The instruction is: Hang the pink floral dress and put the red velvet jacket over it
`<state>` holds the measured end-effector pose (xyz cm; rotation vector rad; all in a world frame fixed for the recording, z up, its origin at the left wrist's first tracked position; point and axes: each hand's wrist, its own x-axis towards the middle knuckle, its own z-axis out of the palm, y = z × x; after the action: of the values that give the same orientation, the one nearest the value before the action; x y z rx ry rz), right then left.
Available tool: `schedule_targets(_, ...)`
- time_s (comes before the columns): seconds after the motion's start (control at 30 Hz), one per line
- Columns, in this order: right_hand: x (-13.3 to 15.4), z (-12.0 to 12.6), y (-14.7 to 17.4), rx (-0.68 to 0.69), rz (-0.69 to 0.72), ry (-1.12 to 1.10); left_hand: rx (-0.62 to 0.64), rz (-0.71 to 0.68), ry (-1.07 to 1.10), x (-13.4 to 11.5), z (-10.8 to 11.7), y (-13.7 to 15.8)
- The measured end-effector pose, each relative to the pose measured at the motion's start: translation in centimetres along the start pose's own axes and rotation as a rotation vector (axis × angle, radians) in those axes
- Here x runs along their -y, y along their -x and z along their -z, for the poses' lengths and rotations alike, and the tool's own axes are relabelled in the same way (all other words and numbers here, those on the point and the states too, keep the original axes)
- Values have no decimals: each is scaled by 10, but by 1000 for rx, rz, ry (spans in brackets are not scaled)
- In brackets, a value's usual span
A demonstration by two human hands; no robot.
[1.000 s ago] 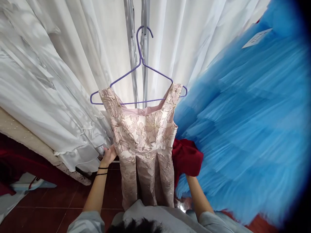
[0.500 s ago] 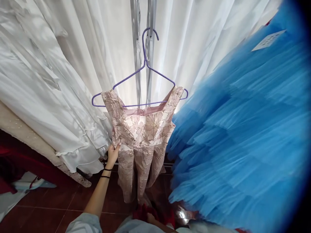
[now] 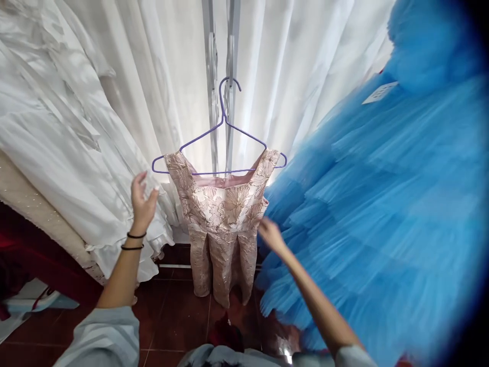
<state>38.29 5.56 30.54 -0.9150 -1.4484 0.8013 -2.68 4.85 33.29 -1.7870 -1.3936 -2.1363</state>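
Note:
A pink and gold brocade dress hangs by its wide straps from a purple wire hanger. The hanger's hook sits at a grey metal upright in front of white curtains. My left hand is raised to the left of the dress, apart from it, fingers and thumb spread with nothing held. On the opposite side, my right hand has its fingers curled at the dress's side edge near the waist, closed on the fabric. Its fingertips are partly hidden.
White gowns hang close on the left, beside a beige sequinned garment. A wide blue tulle gown with a white tag fills the right. Metal uprights stand behind the hanger. Dark red tiles cover the floor.
My left hand has let go of the dress's left side, moving left and up as it opened. From low in front, my right hand has risen to the dress's right side.

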Motion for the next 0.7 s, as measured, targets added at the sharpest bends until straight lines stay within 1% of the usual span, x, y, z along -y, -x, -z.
schedule_targets(0.07, 14, 21, -40, -220, 101, 112, 57, -199, -133, -24, -5, -44)
schedule_targets(0.1, 23, 30, -64, -277, 169, 174, 118, -260, -177, -34, -10, -62)
schedule_targets(0.13, 34, 38, -89, -264, 232, 230, 193, -278, -199, -40, -17, -77)
schedule_targets(0.17, 43, 44, -112, -186, 281, 280, 275, -253, -208, -44, -25, -88)
schedule_targets(0.2, 52, 47, -133, -67, 308, 326, 345, -195, -199, -46, -32, -97)
schedule_targets(0.23, 58, 49, -149, 64, 311, 364, 388, -127, -177, -46, -38, -102)
schedule_targets(0.27, 63, 50, -160, 175, 294, 389, 401, -68, -153, -44, -41, -105)
schedule_targets(0.3, 65, 51, -166, 246, 276, 412, 386, -30, -133, -41, -43, -106)
schedule_targets(0.33, 66, 52, -168, 273, 264, 424, 360, -14, -120, -37, -42, -105)
schedule_targets(0.4, 64, 54, -163, 244, 244, 401, 294, 44, -63, -27, -33, -101)
schedule_targets(0.53, 58, 61, -146, 166, 156, 309, 162, 255, 54, -6, -8, -82)
schedule_targets(0.63, 44, 63, -137, 99, 138, 258, 73, 415, 85, 12, 4, -55)
schedule_targets(0.7, 23, 61, -127, 19, 88, 237, 69, 522, 73, 25, 4, -28)
